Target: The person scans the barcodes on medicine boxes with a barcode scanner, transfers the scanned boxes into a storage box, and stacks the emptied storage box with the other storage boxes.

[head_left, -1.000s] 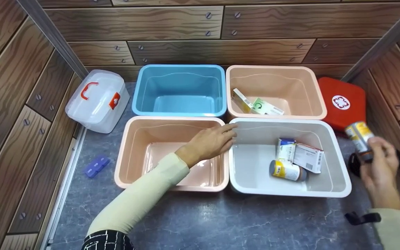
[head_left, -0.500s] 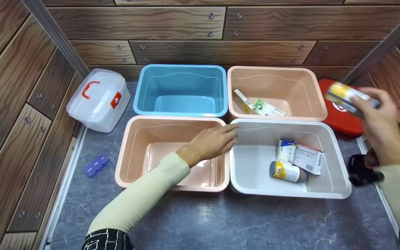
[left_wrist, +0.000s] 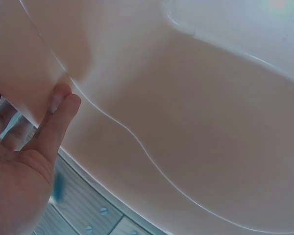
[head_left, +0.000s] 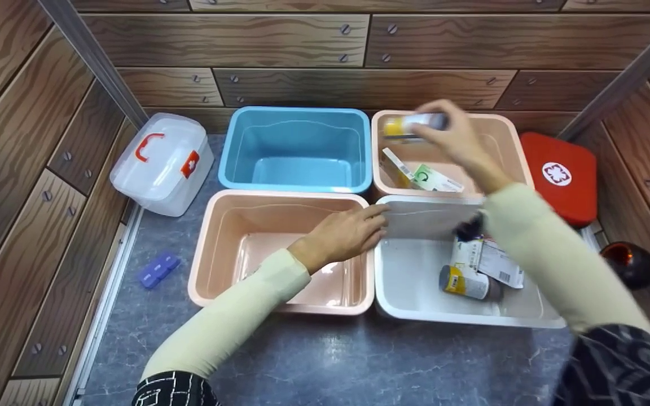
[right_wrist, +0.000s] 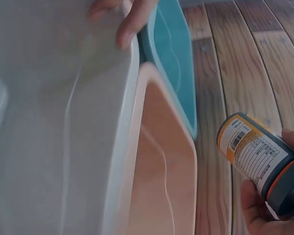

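Observation:
My right hand holds a grey pill bottle with a yellow and white label, over the back pink tub. The bottle lies tilted between thumb and fingers, its dark cap toward the palm; the right wrist view shows the bottle's printed label. My left hand rests with loosely extended fingers across the adjoining rims of the front pink tub and the white tub. Medicine boxes lie in the back pink tub. A second bottle and boxes lie in the white tub.
A blue tub stands at the back left. A clear first-aid box and a purple pill organizer are on the left. At the right are a red first-aid case and a dark round object. Wood-patterned walls enclose the table.
My right hand has carried the pill bottle from the far right, past the red case, leftward to above the back pink tub. My left hand has stayed on the rims.

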The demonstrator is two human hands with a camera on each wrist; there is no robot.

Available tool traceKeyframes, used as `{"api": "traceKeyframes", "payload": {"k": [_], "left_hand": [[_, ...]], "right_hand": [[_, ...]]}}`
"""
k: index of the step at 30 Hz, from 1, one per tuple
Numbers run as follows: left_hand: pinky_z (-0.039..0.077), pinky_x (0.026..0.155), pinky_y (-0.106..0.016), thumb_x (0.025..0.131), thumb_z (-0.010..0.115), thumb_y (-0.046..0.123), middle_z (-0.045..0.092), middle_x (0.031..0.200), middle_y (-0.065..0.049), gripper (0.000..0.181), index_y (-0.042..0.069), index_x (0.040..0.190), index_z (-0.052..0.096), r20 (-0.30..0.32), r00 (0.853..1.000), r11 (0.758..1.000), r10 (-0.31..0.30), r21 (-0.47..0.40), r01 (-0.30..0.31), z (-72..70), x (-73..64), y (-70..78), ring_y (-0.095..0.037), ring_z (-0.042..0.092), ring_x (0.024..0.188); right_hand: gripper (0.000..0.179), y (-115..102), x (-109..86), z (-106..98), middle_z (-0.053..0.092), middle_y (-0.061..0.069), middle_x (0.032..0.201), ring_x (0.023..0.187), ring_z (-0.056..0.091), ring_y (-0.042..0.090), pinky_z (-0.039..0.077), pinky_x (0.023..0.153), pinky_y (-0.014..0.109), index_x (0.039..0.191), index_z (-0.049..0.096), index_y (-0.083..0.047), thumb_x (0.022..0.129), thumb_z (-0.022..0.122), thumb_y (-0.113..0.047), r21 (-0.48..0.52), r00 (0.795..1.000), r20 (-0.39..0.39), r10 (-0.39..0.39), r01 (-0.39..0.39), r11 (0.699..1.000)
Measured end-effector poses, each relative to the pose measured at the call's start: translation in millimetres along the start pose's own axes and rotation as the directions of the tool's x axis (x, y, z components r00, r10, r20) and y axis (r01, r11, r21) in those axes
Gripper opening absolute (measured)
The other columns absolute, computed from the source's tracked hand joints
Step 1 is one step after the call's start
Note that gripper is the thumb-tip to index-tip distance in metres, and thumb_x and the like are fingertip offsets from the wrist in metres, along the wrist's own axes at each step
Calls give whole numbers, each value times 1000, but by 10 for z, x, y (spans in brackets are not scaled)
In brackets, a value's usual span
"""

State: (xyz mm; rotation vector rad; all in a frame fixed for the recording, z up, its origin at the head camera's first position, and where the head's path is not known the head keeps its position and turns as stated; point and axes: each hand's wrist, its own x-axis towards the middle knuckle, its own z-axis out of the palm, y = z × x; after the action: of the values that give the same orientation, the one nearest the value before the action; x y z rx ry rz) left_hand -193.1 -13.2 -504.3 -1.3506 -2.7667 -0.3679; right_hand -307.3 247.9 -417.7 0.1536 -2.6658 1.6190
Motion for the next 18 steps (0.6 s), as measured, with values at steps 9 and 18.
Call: {"api": "traceKeyframes", "payload": {"k": [9, 18], "left_hand": [[66, 85, -45, 118, 46, 34, 55, 164, -5, 34, 14, 135, 68, -28, 1000, 1000, 2, 21, -2, 5, -8, 5, -30, 77, 113], [67, 87, -45, 118, 45, 37, 52, 167, -6, 38, 14, 139, 67, 5, 1000, 1000, -11, 26, 11, -4, -10, -9, -29, 76, 116]], "right_hand": [[44, -153, 402, 889, 61, 21, 137, 113, 57, 23, 49, 87, 26, 137, 63, -1, 100, 78, -22, -61, 977, 209, -38, 52, 997], [49, -129, 522, 1227, 60, 19, 142, 123, 61, 30, 56, 101, 40, 145, 58, -8, 104, 76, -29, -192, 913, 407, 7, 78, 978]]}}
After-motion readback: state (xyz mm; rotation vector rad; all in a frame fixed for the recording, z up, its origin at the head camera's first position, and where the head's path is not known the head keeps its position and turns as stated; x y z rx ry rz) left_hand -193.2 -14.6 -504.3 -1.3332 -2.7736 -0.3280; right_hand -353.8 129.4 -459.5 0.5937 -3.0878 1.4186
